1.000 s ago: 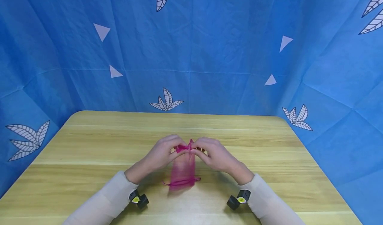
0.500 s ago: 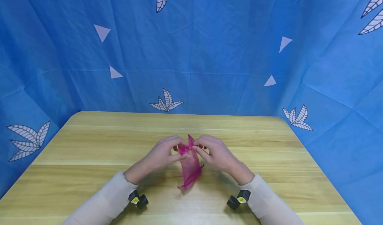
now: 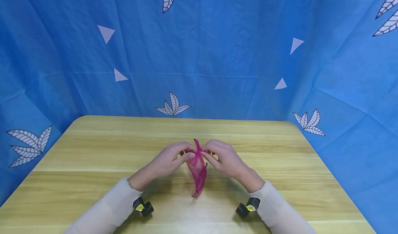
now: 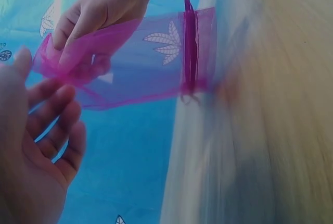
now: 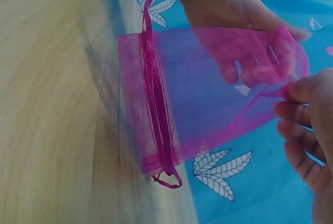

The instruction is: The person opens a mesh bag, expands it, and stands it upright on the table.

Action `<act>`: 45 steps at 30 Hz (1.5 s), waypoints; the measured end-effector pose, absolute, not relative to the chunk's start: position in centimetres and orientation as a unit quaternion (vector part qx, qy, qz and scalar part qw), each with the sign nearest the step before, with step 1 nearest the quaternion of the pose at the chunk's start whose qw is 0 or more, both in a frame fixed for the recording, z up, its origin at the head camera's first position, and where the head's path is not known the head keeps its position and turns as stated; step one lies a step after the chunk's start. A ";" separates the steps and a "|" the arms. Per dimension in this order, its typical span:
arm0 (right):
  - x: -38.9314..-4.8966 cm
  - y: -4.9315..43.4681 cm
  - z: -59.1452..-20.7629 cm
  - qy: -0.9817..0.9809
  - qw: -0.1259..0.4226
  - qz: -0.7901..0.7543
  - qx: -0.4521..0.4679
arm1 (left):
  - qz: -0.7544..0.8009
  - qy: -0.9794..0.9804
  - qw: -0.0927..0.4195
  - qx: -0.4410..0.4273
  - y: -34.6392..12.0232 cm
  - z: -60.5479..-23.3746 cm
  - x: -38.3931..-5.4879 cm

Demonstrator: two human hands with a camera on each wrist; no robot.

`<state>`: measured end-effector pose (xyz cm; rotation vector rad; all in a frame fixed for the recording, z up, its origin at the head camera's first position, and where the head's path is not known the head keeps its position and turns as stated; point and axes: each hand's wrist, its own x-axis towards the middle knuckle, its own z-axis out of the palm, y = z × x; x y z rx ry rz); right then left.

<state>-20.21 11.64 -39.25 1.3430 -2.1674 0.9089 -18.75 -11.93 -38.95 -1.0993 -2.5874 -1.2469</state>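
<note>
A sheer magenta drawstring pouch [image 3: 198, 175] hangs lengthwise between the hands in the head view, its gathered end uppermost. My right hand [image 3: 224, 159] pinches that gathered end between thumb and index finger, clearest in the right wrist view, where the hand [image 5: 312, 114] enters at right. Loosely bent, my left hand [image 3: 170, 159] touches the same end from the other side. In the left wrist view the left hand's [image 4: 44, 140] thumb stands apart from the fingers. Dark magenta drawstrings [image 5: 154, 94] cross the lower part of the pouch, with a loop at each side.
Below the hands lies a wooden table [image 3: 109, 147]. A blue cloth backdrop [image 3: 199, 50] printed with white leaves and triangles rises behind and beside it. Each wrist carries a small black camera, one on the left [image 3: 143, 207] and one on the right [image 3: 247, 208].
The pouch has twisted and narrowed, its lower end swinging from a flat spread into a slim, near-vertical hang. The left thumb has shifted at the gathered end. Both arms stay nearly still.
</note>
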 end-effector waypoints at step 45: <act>-20.4 11.9 -39.5 -0.793 0.215 0.328 0.466 | -0.405 -0.850 0.081 -0.327 -12.0 -39.0 -19.1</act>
